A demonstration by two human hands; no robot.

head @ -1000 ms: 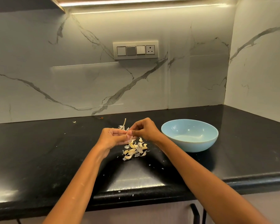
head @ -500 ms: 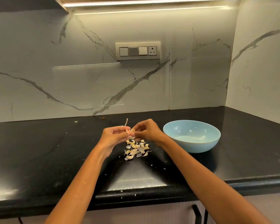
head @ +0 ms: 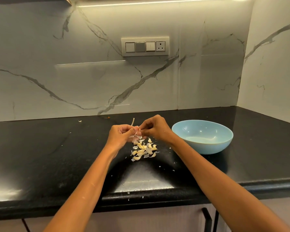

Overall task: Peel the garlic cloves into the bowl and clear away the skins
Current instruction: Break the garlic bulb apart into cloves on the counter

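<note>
Your left hand (head: pixel 122 135) curls its fingers around a garlic clove (head: pixel 136 131) and your right hand (head: pixel 153 128) pinches at the same clove from the other side, both held just above the pile of cloves and skins (head: pixel 144 150) on the black counter (head: pixel 57 156). A strip of skin (head: pixel 133 122) sticks up behind your left fingers. The blue bowl (head: pixel 202 137) sits to the right of the pile, near your right wrist but not touching it; it looks empty, so judge the peeling as early on.

To do this step well: hold the clove steady with the left, let the right thumb and forefinger catch a loose edge of skin and pull along the length, not across. Keep working over the pile so scraps fall in one spot. Drop the bare clove in the bowl with the right hand, it's the closer one. Skin flakes already lie scattered toward the counter's front edge (head: pixel 141 195), so sweep them inward later, not off the lip.

Hard to make out: the clove is mostly hidden by fingers, can't tell how much skin is off. In the pile, peeled vs unpeeled pieces can't be sorted at this size. A small brownish speck by the wall (head: pixel 107 117) is unclear. Below the counter, a cabinet handle (head: pixel 207 220) is cut off by the frame
</note>
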